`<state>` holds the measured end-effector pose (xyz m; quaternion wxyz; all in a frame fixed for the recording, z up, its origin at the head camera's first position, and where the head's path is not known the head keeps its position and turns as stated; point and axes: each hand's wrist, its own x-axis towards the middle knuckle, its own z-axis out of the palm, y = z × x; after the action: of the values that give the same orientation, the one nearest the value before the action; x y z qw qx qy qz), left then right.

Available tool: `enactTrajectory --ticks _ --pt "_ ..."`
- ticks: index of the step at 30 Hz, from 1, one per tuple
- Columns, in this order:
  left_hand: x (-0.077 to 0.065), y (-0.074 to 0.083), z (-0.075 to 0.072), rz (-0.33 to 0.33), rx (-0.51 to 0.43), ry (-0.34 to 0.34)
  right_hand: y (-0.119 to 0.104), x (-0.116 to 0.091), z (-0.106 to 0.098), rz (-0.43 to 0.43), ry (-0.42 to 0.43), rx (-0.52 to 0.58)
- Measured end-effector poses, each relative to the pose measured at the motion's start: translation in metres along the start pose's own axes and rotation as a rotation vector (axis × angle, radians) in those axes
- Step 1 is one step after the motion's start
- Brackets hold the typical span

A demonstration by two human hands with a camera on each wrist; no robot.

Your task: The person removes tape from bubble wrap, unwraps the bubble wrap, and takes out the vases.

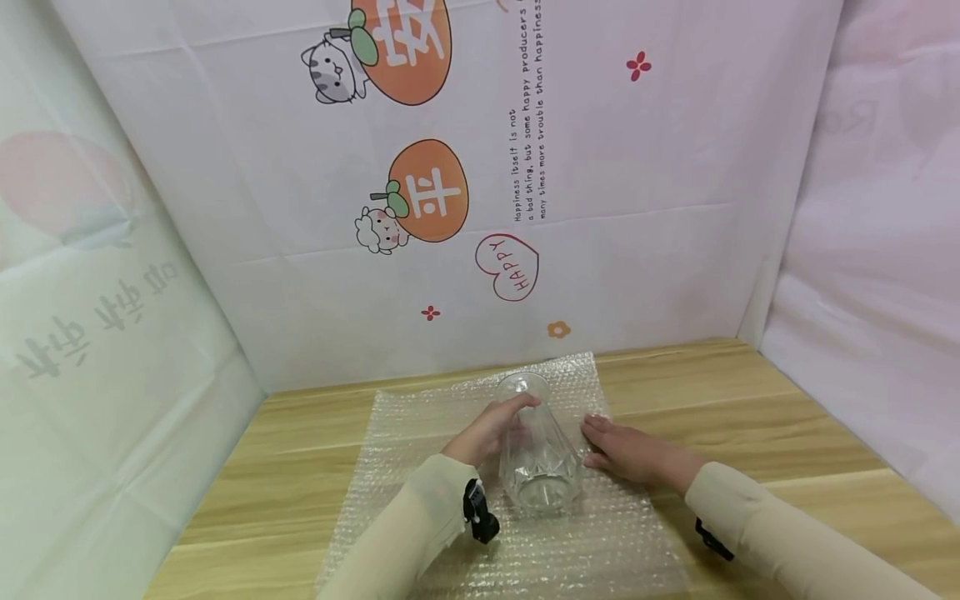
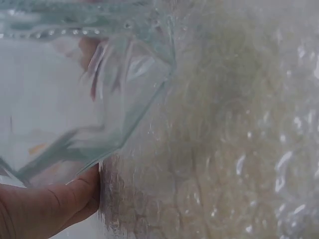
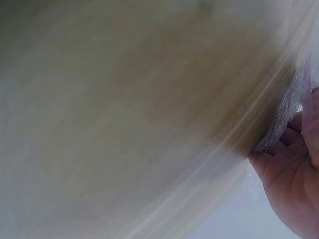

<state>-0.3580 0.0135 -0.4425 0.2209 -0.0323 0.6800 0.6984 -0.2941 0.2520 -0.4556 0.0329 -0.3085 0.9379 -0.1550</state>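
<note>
A clear faceted glass vase (image 1: 542, 454) appears to lie on a sheet of bubble wrap (image 1: 420, 500), its narrow end toward the back wall and its wide end nearer me. My left hand (image 1: 491, 429) holds the vase near the narrow end from the left side, thumb over the glass. In the left wrist view, the vase (image 2: 60, 99) fills the upper left, with the thumb at its lower edge. On the wrap's right edge rests my right hand (image 1: 630, 450), fingers extended and apart from the vase. The right wrist view shows its fingertips partly hidden behind the wrap.
The wrap covers the middle of a wood-grain table (image 1: 750, 417). A white printed cloth (image 1: 637, 208) hangs behind it, with more cloth at the left and right sides. Each sleeve carries a small black wrist camera (image 1: 480, 512).
</note>
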Motion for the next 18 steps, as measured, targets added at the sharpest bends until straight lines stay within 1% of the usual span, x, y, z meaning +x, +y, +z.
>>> enactTrajectory --ticks 3,7,11,18 --pt "-0.0006 -0.0002 -0.0007 -0.009 -0.020 -0.020 -0.0009 0.0001 -0.0001 -0.008 0.003 0.003" --pt "-0.0001 0.0003 -0.0010 -0.002 -0.006 -0.029 0.0001 0.0008 0.0002 -0.015 0.006 -0.003" --pt "-0.0017 0.0017 0.0000 0.005 -0.006 -0.013 0.0013 0.0012 0.0007 -0.006 0.004 -0.003" --pt "-0.0079 0.0035 0.0017 0.040 0.023 0.012 -0.0009 0.0002 -0.0002 -0.011 0.002 0.010"
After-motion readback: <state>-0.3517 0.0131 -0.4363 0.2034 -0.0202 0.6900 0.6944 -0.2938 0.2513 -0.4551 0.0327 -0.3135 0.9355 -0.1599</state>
